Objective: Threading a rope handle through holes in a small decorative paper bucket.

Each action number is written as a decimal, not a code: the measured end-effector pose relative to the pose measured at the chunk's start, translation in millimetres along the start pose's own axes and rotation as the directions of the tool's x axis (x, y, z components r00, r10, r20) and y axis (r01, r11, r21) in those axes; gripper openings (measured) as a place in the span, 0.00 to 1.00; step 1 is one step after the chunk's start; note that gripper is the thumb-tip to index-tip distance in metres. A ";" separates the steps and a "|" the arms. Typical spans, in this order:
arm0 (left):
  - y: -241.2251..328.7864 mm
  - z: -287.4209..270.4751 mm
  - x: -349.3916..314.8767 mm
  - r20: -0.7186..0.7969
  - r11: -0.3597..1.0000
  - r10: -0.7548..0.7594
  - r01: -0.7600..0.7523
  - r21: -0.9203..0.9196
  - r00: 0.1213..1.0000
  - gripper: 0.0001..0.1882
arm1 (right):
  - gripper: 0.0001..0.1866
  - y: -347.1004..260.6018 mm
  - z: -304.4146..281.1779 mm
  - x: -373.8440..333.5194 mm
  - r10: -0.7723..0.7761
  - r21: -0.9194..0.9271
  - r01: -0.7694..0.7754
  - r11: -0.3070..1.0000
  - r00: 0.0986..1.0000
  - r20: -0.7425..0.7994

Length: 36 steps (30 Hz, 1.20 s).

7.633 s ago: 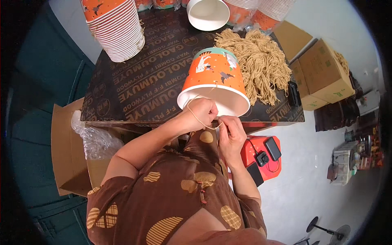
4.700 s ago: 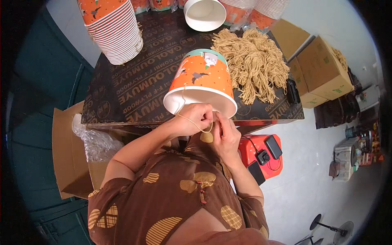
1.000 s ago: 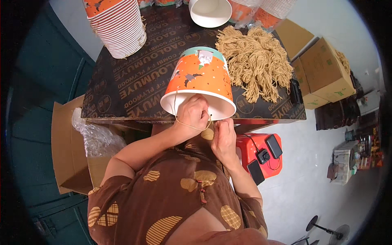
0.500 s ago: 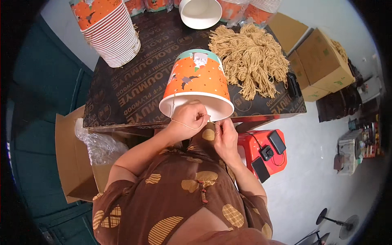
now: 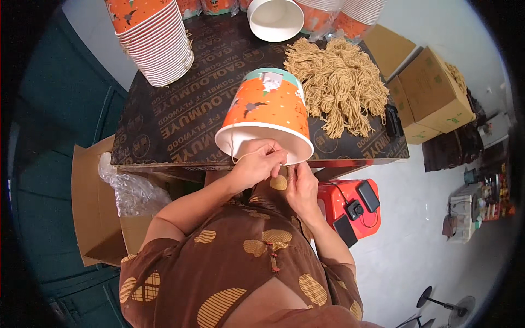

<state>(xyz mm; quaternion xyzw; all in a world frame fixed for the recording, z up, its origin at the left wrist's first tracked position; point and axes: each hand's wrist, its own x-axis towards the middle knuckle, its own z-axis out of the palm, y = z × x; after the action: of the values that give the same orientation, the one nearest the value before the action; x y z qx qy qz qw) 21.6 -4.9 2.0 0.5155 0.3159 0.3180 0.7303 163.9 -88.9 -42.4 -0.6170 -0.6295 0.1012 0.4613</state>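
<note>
An orange paper bucket (image 5: 266,115) with a green band lies tipped on the table, its white mouth facing me. A thin beige cord (image 5: 231,143) hangs over the bucket's rim and runs down to my left hand (image 5: 256,164). That hand is closed, thumb and fingers pinching the cord just below the mouth. Close beside it, under the rim's right part, my right hand (image 5: 302,186) is also closed, with its fingertips pressed together on the cord's end. The exact spot where the cord meets the fingertips is partly hidden. A heap of beige cords (image 5: 344,82) lies right of the bucket.
A nested stack of buckets (image 5: 158,52) stands at the table's back left. Another bucket (image 5: 275,21) lies at the back, beside wrapped stacks. A cardboard box (image 5: 98,202) with clear plastic is at left. Electronic devices lie on a red stool (image 5: 339,199) at right.
My left hand's fingers have shifted slightly right and spread from their tighter curl, still by the rim. The cord loop across its back has slid toward the bucket. My right hand has barely moved.
</note>
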 end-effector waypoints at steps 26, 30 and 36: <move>17.3 -0.7 4.1 0.235 0.557 0.126 -0.265 0.787 0.964 0.07 | 0.06 -26.4 -13.9 -6.8 0.219 0.204 -0.225 0.953 0.974 0.051; 21.1 0.4 3.8 0.233 0.550 0.083 -0.239 0.800 0.969 0.07 | 0.04 -17.2 -4.2 -6.8 0.031 -0.041 -0.034 0.999 0.996 -0.082; 17.6 -2.9 4.4 0.293 0.533 0.129 -0.316 0.785 0.947 0.07 | 0.05 -24.1 -4.6 -0.3 -0.109 -0.218 0.084 0.972 0.988 -0.105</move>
<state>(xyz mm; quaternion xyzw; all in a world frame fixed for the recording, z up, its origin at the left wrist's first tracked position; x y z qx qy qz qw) 19.5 4.9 17.4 0.8609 0.2840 0.1713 0.3859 150.7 -96.4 -23.2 -0.6362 -0.6381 -0.0255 0.4330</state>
